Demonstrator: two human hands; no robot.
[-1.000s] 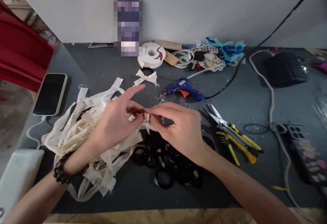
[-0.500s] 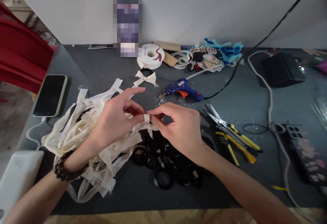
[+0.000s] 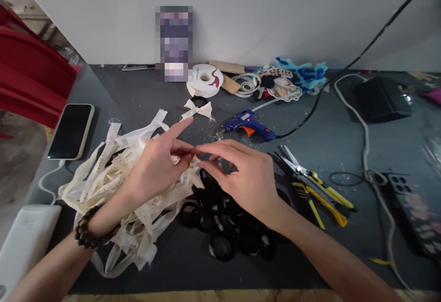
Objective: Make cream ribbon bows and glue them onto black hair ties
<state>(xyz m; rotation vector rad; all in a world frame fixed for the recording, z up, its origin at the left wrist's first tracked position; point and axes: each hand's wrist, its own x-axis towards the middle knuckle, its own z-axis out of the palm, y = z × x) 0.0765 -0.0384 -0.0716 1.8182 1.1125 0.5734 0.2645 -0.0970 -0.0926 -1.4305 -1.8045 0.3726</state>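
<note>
My left hand (image 3: 156, 164) rests over a heap of cream ribbon strips (image 3: 113, 187), with thumb and middle fingers pinched on a small folded ribbon piece (image 3: 191, 168) and the index finger stretched out. My right hand (image 3: 243, 178) meets it from the right, fingertips closed on the same ribbon piece. Under my right hand lies a pile of black hair ties (image 3: 223, 228). A finished cream bow (image 3: 197, 108) sits farther back. A beaded bracelet is on my left wrist.
A blue glue gun (image 3: 248, 124), scissors (image 3: 303, 169) and a yellow cutter (image 3: 319, 201) lie to the right. A ribbon spool (image 3: 205, 78) and craft scraps sit near the wall. A phone (image 3: 71, 130) and white power bank (image 3: 25, 242) are left; cables, a black box and another phone right.
My hands have drawn closer together, and the small ribbon loop seen between my fingertips half a second ago is now folded down and mostly hidden by my fingers.
</note>
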